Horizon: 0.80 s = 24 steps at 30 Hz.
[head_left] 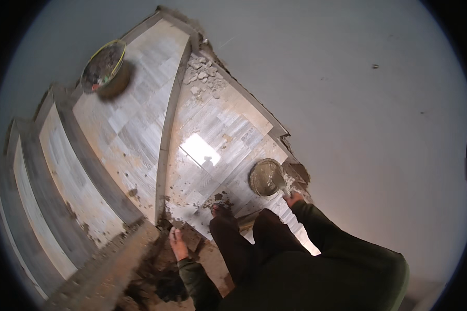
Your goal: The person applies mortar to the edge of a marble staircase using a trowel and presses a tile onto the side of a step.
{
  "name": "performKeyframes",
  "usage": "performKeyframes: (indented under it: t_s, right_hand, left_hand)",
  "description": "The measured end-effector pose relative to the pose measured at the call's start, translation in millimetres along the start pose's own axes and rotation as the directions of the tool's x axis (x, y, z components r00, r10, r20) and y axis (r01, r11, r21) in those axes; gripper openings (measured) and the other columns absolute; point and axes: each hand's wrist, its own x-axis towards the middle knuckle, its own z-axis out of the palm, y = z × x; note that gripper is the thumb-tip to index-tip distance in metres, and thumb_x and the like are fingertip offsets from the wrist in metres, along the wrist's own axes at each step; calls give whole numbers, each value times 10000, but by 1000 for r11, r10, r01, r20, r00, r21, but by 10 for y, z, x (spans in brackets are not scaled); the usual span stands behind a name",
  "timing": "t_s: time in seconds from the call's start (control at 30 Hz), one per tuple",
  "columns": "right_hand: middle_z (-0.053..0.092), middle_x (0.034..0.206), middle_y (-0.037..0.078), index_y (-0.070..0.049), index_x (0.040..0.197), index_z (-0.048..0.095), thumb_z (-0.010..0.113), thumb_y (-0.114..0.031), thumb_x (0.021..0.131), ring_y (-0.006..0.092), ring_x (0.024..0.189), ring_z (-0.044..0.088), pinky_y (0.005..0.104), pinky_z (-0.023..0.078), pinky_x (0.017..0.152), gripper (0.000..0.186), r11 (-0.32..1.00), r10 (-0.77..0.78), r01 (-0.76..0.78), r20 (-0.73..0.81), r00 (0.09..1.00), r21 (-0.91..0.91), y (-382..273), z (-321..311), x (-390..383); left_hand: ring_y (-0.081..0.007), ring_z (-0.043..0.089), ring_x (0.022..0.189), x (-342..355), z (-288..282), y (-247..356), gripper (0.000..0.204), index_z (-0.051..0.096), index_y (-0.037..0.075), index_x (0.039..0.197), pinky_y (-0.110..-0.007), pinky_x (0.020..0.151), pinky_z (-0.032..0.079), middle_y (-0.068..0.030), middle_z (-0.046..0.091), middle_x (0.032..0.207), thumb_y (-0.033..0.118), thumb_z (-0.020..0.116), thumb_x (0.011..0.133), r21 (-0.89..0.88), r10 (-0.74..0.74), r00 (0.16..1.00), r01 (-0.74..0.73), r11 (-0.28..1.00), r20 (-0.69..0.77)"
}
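My right hand [294, 198] grips a trowel [279, 182], whose grey, mortar-smeared blade reaches into a round bucket [262, 173] of wet grey mortar on the tiled landing [228, 129]. At the lower middle, my left hand [178, 241] is at the rough, broken lower end of the landing's dividing step edge [167, 135], with its fingers extended and apart; nothing is visible in it. My feet and dark-trousered legs are just below the bucket and to its left.
A second bucket [101, 67] with rubble stands on the upper-left tread. Curved tiled steps [62, 171] descend leftward. Broken chunks [202, 78] lie by the wall at the top. A plain grey wall [368, 114] fills the right. Rough rubble [166, 274] shows below my left hand.
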Motion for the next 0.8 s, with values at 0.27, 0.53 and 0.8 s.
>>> performKeyframes:
  t_s: [0.27, 0.53, 0.8]
  right_hand:
    - [626, 902, 217, -39, 893, 638, 579, -386, 702, 354, 860, 606, 405, 480, 784, 401, 739, 642, -655, 127, 756, 158, 635, -74, -1731]
    - [637, 757, 164, -44, 845, 628, 509, -304, 797, 300, 761, 641, 423, 513, 649, 290, 705, 643, -678, 213, 735, 211, 509, 355, -1937]
    - [607, 988, 232, 4, 962, 619, 563, -368, 712, 354, 965, 581, 402, 467, 842, 451, 198, 817, -733, 304, 490, 651, -310, -488, -1377]
  left_hand:
    - [-69, 442, 724, 428, 642, 1465, 223, 557, 29, 952, -225, 657, 377, 21, 516, 780, 239, 559, 878, 237, 116, 869, -256, 937, 480]
    - [-108, 488, 753, 644, 1944, 3306, 139, 448, 60, 796, -252, 720, 405, -52, 567, 818, 70, 580, 837, 205, 304, 653, -584, 786, 694]
    - [-116, 521, 758, 507, 2764, 3824, 133, 480, 51, 731, -256, 742, 432, -70, 591, 824, 20, 591, 796, 355, 114, 565, -650, 672, 817]
